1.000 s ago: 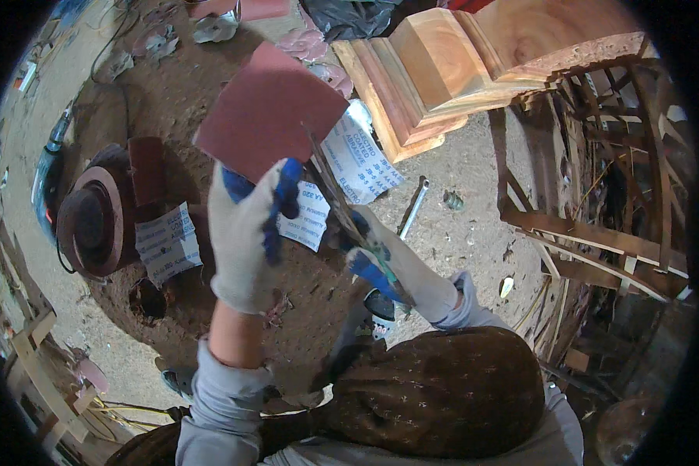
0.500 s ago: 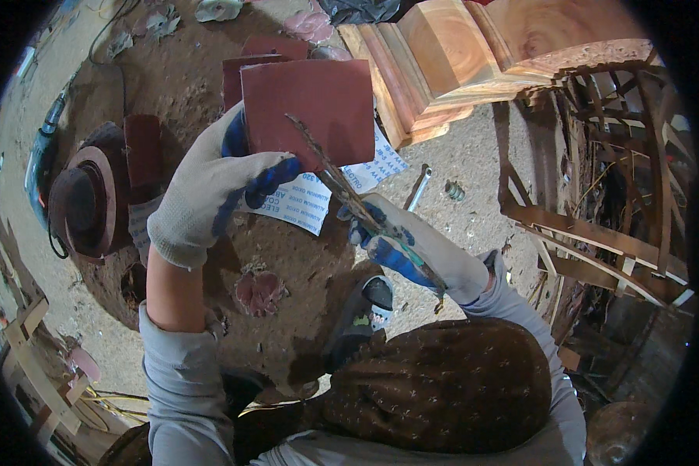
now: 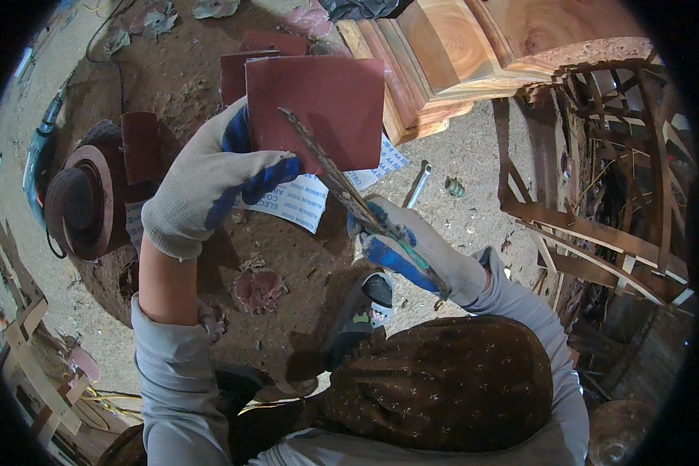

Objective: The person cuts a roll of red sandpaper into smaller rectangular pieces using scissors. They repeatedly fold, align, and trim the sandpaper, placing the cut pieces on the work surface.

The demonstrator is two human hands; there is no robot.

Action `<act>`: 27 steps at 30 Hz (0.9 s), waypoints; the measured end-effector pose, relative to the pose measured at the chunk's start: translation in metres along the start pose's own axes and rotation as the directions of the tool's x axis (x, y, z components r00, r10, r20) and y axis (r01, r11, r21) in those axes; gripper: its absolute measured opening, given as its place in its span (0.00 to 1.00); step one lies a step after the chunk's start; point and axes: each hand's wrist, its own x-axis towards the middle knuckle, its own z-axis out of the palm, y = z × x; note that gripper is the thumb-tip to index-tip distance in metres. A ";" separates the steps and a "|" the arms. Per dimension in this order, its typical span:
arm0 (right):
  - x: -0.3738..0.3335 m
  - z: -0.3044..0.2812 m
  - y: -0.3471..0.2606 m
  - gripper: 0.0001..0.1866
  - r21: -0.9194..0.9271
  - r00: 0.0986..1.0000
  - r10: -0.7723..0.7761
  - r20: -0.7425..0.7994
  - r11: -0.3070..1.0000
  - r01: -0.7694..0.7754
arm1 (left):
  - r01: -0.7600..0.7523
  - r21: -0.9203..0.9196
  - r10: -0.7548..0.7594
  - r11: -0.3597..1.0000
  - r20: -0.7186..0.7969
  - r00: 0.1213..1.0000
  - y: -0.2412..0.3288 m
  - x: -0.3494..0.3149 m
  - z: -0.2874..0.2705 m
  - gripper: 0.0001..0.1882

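around me i see a rough grey floor (image 3: 485,221) brightly lit in patches, dark timber frames (image 3: 590,233) crowding its right side, smooth, stepped woodwork (image 3: 446,50) at the upper right, and pale wooden slats (image 3: 45,379) at the lower left.

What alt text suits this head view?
A gloved left hand holds a reddish-brown abrasive sheet; the gloved right hand grips a long, narrow tool whose tip shows over the sheet. A similar-coloured roll sits at left, shaped wood at upper right.

Maroon sandpaper sheet (image 3: 335,97), grey-and-blue left glove (image 3: 199,182)
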 end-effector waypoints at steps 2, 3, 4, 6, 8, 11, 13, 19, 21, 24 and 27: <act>0.003 -0.001 -0.003 0.17 -0.062 0.999 -0.033 0.002 0.998 0.033 | -0.010 -0.001 0.010 1.000 -0.022 1.000 -0.001 -0.001 0.001 0.28; 0.004 0.000 -0.004 0.15 -0.060 0.999 -0.048 0.005 0.997 0.048 | -0.004 0.017 0.004 1.000 -0.022 1.000 -0.003 -0.001 0.001 0.28; 0.006 0.001 -0.002 0.15 0.008 0.998 -0.060 0.011 0.998 0.060 | 0.002 0.033 -0.001 0.999 -0.022 1.000 -0.004 -0.001 0.001 0.28; 0.007 0.003 -0.003 0.15 0.095 0.999 -0.054 0.007 0.994 0.053 | 0.025 0.070 -0.022 0.997 -0.031 0.999 -0.005 -0.002 0.001 0.27; 0.006 0.003 -0.010 0.15 0.127 1.000 -0.015 -0.016 0.992 0.017 | 0.057 0.105 -0.053 0.993 -0.045 0.998 -0.005 -0.002 0.002 0.27; 0.003 -0.001 -0.016 0.17 -0.230 1.000 -0.004 -0.006 0.973 0.003 | 0.082 0.059 -0.082 0.995 -0.012 0.997 -0.008 -0.001 0.001 0.27; 0.005 -0.004 -0.006 0.20 -0.123 1.000 -0.001 -0.020 0.992 -0.001 | 0.059 0.033 -0.059 0.998 -0.006 0.998 -0.016 0.001 -0.001 0.27; 0.000 -0.016 0.011 0.29 -0.672 0.988 -0.153 -0.003 0.732 0.112 | -0.084 0.031 0.087 0.996 -0.103 0.991 -0.030 0.005 -0.002 0.23; -0.009 -0.022 0.027 0.31 -0.757 0.986 -0.161 0.048 0.638 0.141 | -0.128 -0.044 0.119 0.991 -0.156 0.981 -0.029 0.004 -0.012 0.19; -0.024 -0.024 0.046 0.33 -0.570 0.999 0.007 0.043 0.822 0.019 | -0.142 0.129 0.166 0.981 -0.206 0.964 -0.029 0.005 -0.021 0.18; -0.034 -0.023 0.058 0.33 0.042 0.993 0.106 0.046 0.993 -0.108 | -0.210 0.192 0.259 0.959 -0.287 0.922 -0.039 0.004 -0.009 0.15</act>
